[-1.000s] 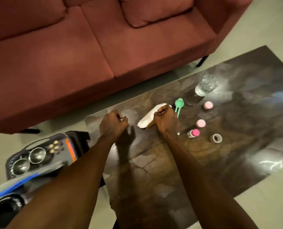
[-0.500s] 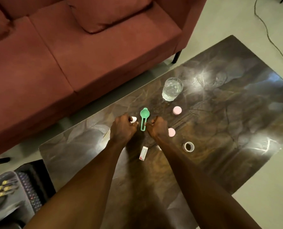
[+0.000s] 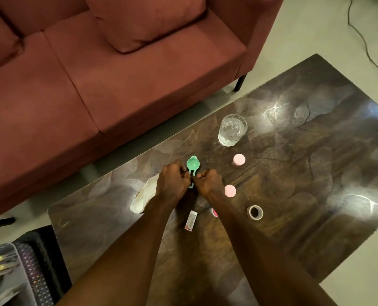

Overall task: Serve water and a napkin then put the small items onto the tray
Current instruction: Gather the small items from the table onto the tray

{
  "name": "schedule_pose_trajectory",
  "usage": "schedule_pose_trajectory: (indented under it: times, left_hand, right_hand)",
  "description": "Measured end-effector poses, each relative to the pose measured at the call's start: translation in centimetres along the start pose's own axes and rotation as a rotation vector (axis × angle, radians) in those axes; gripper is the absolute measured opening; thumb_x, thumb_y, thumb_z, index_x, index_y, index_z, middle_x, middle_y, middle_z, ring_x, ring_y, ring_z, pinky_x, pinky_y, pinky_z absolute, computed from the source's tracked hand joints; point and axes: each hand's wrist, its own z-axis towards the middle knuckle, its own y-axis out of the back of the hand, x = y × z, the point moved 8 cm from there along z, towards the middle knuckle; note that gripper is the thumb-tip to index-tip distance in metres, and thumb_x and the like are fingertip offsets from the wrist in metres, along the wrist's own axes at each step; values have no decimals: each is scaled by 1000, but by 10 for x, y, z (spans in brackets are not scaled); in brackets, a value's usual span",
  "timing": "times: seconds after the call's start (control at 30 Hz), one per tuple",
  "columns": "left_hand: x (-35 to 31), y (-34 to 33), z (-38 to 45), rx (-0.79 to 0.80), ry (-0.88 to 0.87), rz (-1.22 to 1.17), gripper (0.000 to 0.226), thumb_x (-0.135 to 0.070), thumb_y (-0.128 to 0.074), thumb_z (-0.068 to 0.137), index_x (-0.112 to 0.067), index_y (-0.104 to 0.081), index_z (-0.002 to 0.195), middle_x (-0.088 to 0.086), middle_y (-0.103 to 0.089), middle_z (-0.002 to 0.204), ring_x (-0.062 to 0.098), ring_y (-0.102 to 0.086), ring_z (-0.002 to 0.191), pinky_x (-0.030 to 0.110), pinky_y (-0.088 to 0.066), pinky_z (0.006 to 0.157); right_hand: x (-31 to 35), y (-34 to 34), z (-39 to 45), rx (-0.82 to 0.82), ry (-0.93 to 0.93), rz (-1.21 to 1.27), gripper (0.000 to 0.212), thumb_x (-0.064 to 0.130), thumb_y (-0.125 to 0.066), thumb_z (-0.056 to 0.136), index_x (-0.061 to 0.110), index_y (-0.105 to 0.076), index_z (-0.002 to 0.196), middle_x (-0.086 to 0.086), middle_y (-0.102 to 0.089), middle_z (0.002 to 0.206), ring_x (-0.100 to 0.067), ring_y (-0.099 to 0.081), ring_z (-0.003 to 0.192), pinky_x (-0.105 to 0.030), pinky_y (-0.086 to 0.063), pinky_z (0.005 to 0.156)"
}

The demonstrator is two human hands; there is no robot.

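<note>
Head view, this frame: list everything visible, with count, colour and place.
Table: one, dark marbled, centre and right.
Sofa: one, red-brown, behind the table.
Glass: one, clear, holding water, far side of the table.
Scoop: one, green, between the hands.
Napkin: one, white, left of the left hand.
Pink lids: two in full view, right of the hands; a third pink item sits partly hidden by the right arm.
Tape roll: one, pale, right of the right arm.
Small box: one, white, between the arms.
Cable: one, dark, floor top right.
Hands: left and right, both curled at the scoop handle.
</note>
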Motion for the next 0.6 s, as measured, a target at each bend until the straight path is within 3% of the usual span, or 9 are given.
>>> schedule_pose_trajectory:
  times: [0.17,0.3,0.37,0.53,0.6]
  left_hand:
    - [7,6,-10,0,-13,-46,7,-19,-67,83,-20,-60,83,2,-66,83,22,-62,80,38,-54,70]
    - [12,39,-21,-66,-66,-22,8,-22,-65,85,-16,-62,89,2,-66,87,19,-59,82,30,-46,67]
    - [23,64,-25,-108,-67,-17,8,-26,-65,85,-18,-62,86,-1,-65,85,17,-59,80,32,-49,67]
    - [84,144,-45,-246,11,-21,7,-24,-63,82,-20,-58,80,0,-63,75,23,-60,72,38,-53,63]
    - [119,180,-60,-295,60,-33,10,-26,-64,81,-19,-58,80,1,-64,74,26,-61,73,39,-53,64]
  right_hand:
    - [9,-10,-9,-18,21,-50,43,51,-69,77,13,-67,96,-13,-70,104,-32,-65,103,-38,-53,87]
    - [26,-1,-23,-101,85,63,33,47,-74,74,16,-62,73,-9,-72,90,-22,-67,89,-37,-53,81]
    - [46,9,-38,-160,122,93,36,51,-74,72,15,-65,72,-7,-72,83,-24,-68,83,-37,-54,77]
    - [132,-9,-95,-142,318,146,15,22,-78,82,8,-74,79,-2,-65,69,-12,-57,65,-14,-37,53]
    - [164,-38,-123,-74,394,128,14,18,-74,85,5,-75,81,-1,-62,66,-10,-54,61,-12,-34,49]
